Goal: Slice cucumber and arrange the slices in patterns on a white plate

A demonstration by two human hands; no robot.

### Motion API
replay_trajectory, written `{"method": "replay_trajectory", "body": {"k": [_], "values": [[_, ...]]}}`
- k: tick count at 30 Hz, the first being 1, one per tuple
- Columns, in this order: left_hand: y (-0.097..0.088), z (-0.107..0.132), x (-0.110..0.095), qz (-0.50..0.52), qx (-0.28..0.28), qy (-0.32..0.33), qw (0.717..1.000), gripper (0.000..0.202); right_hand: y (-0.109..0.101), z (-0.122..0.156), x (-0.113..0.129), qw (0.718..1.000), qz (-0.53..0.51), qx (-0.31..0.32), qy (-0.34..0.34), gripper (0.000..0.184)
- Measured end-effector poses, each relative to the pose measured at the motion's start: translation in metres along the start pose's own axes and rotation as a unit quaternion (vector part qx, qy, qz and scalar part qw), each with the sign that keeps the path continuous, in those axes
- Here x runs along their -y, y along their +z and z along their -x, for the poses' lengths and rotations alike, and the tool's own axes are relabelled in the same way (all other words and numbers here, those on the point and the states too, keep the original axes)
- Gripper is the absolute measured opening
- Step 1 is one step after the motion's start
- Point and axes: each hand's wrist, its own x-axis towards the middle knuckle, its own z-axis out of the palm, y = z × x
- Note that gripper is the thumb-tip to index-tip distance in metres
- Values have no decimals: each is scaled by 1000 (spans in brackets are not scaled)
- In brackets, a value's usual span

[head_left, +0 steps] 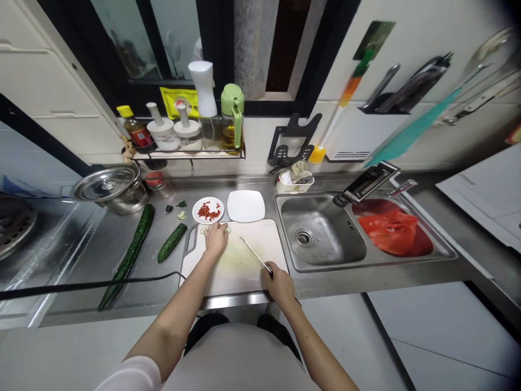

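Observation:
My right hand (279, 285) is closed round the handle of a kitchen knife (254, 252), whose blade points up and left over the white cutting board (244, 277). My left hand (215, 240) reaches to the far left part of the board with its fingers stretched out. Pale green cucumber slices (228, 230) show at its fingertips, partly hidden by the hand. Just beyond the board are a white plate with chopped red pieces (209, 210) and a bare square white plate (246, 206). A cut cucumber (171, 243) lies left of the board.
A long cucumber (130, 255) lies further left, near a lidded steel pot (118, 187). A black cable (89, 286) crosses the counter to the board. Right of the board is a steel sink (321, 228), with a red plastic bag (388, 231) in its second basin.

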Motion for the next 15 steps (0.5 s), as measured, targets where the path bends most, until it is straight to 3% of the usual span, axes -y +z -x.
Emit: {"method": "replay_trajectory", "body": {"k": [6, 15], "values": [[-5, -3, -2, -3, -1, 16, 1000, 27, 1, -2, -1, 1000, 1, 6, 0, 37], [-12, 3, 7, 87, -41, -14, 995, 15, 1, -6, 4, 1000, 18, 14, -8, 38]]}}
